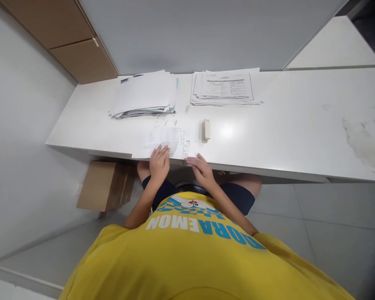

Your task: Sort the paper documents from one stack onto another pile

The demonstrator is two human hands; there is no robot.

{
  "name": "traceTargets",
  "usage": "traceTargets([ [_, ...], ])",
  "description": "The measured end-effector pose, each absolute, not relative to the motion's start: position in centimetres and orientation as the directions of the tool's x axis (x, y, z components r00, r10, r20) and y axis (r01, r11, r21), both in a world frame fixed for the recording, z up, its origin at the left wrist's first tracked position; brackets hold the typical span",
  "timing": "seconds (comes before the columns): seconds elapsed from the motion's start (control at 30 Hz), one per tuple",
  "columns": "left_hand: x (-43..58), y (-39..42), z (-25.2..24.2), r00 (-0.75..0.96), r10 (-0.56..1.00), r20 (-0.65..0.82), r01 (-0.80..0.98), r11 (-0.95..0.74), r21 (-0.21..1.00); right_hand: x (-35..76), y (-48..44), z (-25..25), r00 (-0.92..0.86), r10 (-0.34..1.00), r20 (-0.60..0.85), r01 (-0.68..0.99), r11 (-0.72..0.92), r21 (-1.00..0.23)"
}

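My left hand (160,164) lies on the near part of some printed paper sheets (154,136) at the desk's front edge. Its fingers are stretched out over the paper, just below a small oval mark. At the right-hand near corner of these sheets is my right hand (202,170), fingers extended and touching or almost touching the edge. Whether a thin sheet sits between its thumb and fingers cannot be made out. A small cream stapler (206,130) rests on the desk, beyond my right hand and apart from it.
Two paper stacks lie farther back on the white desk (287,125): a left stack (146,91) with a blank top sheet and a right stack (226,86) with a printed form. A grey panel (187,33) rises behind. Cardboard boxes (96,185) stand under the desk at left.
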State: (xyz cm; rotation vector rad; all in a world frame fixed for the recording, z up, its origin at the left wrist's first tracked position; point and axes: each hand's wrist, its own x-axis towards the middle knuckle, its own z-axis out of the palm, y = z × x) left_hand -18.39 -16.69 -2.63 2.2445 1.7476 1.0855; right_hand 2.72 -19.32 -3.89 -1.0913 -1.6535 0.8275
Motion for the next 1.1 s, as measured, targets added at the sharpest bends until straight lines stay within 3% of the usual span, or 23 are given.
traceTargets([
  [0.13,-17.4,-16.8,-3.0,0.242,0.878,0.414,0.809,-0.418,0.414,1.7,-22.0,-5.1,0.138,0.981,0.136,-0.020,0.140,-0.990],
  [0.23,-17.5,-16.8,-3.5,0.379,0.861,0.339,0.785,-0.493,0.376,1.3,-22.5,-6.0,0.139,0.987,-0.081,-0.145,-0.061,-0.987],
  [0.4,-19.2,-16.7,-4.3,0.421,0.835,0.355,0.765,-0.537,0.354,2.0,-21.2,-6.2,-0.091,0.963,-0.255,-0.254,-0.270,-0.929],
  [0.5,-19.7,-17.2,-4.7,0.383,0.828,0.410,0.773,-0.530,0.349,1.9,-20.4,-5.4,-0.322,0.901,-0.291,-0.354,-0.399,-0.846],
  [0.6,-19.4,-18.6,-5.0,0.479,0.761,0.437,0.713,-0.628,0.312,1.1,-20.0,-4.6,-0.395,0.868,-0.302,-0.438,-0.467,-0.769],
  [0.7,-18.9,-20.7,-5.6,0.580,0.676,0.453,0.646,-0.722,0.250,0.3,-19.9,-4.2,-0.258,0.893,-0.369,-0.429,-0.448,-0.784],
  [0.8,-19.3,-22.5,-6.1,0.533,0.689,0.491,0.688,-0.691,0.222,0.7,-20.1,-3.9,-0.065,0.934,-0.350,-0.285,-0.354,-0.891],
  [0.9,-20.9,-22.5,-5.1,0.294,0.785,0.546,0.779,-0.528,0.339,2.5,-20.2,-2.7,-0.002,0.985,-0.172,-0.032,-0.172,-0.985],
  [1.0,-22.6,-19.8,-2.6,0.015,0.825,0.564,0.784,-0.360,0.505,4.8,-19.5,-1.0,-0.006,0.999,0.039,0.127,0.039,-0.991],
  [1.1,-23.4,-15.2,-0.1,-0.077,0.836,0.543,0.682,-0.354,0.640,6.3,-17.8,-0.1,0.005,0.977,0.211,0.228,0.205,-0.952],
])
